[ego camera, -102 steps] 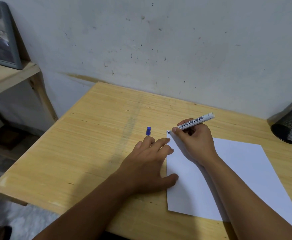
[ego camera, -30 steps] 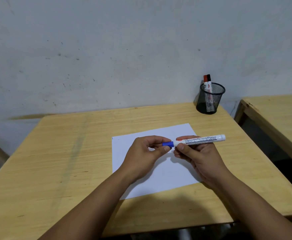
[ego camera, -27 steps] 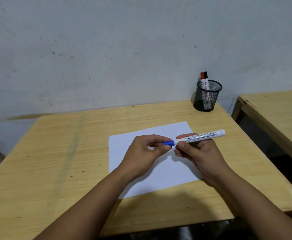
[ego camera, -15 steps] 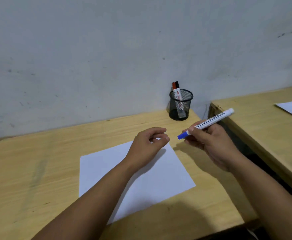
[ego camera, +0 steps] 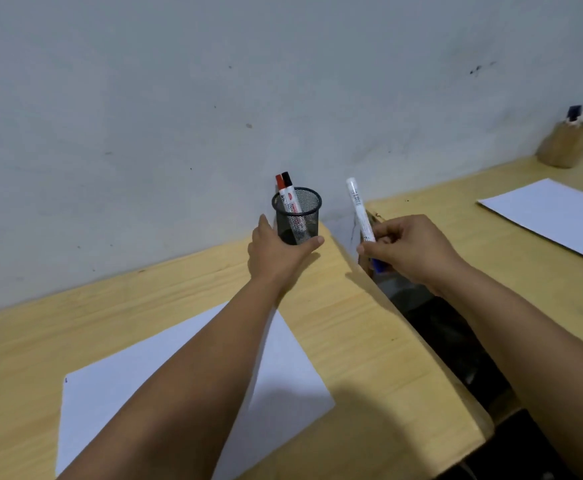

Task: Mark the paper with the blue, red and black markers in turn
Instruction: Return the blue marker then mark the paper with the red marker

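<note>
The white paper (ego camera: 117, 386) lies on the wooden desk (ego camera: 352, 341), partly under my left forearm, with a tiny blue mark at its far left corner. A black mesh pen cup (ego camera: 298, 216) stands at the desk's far right corner against the wall and holds the red marker (ego camera: 279, 183) and the black marker (ego camera: 288, 188). My left hand (ego camera: 276, 254) wraps around the cup's base. My right hand (ego camera: 411, 251) holds the capped blue marker (ego camera: 361, 213) nearly upright to the right of the cup, blue cap down.
A dark gap (ego camera: 439, 327) separates this desk from a second wooden desk (ego camera: 491, 244) on the right. That desk carries another white sheet (ego camera: 549, 214) and a brown pen holder (ego camera: 567, 143) near the wall.
The cap went back on the blue marker. My left hand left the marker and reached forward to grip the mesh cup. My right hand turned the marker upright beside the cup. The view swung right.
</note>
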